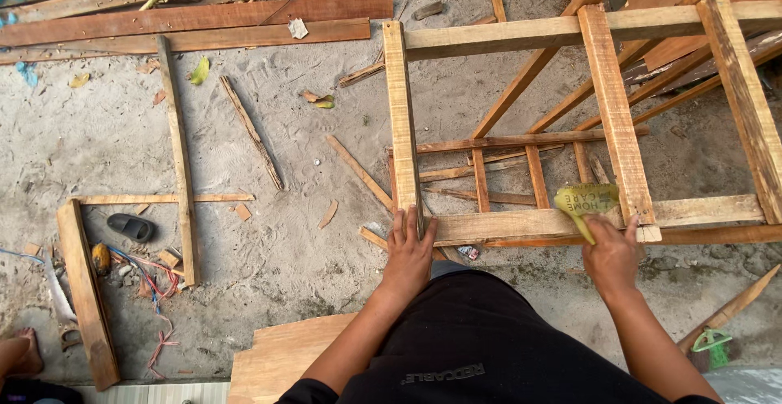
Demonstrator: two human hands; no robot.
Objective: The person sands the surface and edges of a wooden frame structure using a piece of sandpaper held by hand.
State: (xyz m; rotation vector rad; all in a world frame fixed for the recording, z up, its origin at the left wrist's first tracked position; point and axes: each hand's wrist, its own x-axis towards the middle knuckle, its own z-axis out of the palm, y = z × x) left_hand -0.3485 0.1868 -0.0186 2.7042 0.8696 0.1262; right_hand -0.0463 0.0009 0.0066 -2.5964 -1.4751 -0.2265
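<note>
A bare wooden frame (402,119) of rails and legs stands on sandy ground in front of me. My left hand (409,251) grips the frame's near left corner, fingers curled over the top of the post. My right hand (611,253) holds a folded yellow-green sheet of sandpaper (586,201) pressed against the near top rail (521,225), just left of a crossing slat (617,111). My black trousers fill the bottom of the view.
Long reddish planks (195,19) lie at the top left. Loose strips and offcuts (252,131) litter the sand. A black sandal (130,226) and coloured wires (151,282) lie at left. A plywood sheet (281,355) lies by my feet. Another person's foot (24,351) shows at bottom left.
</note>
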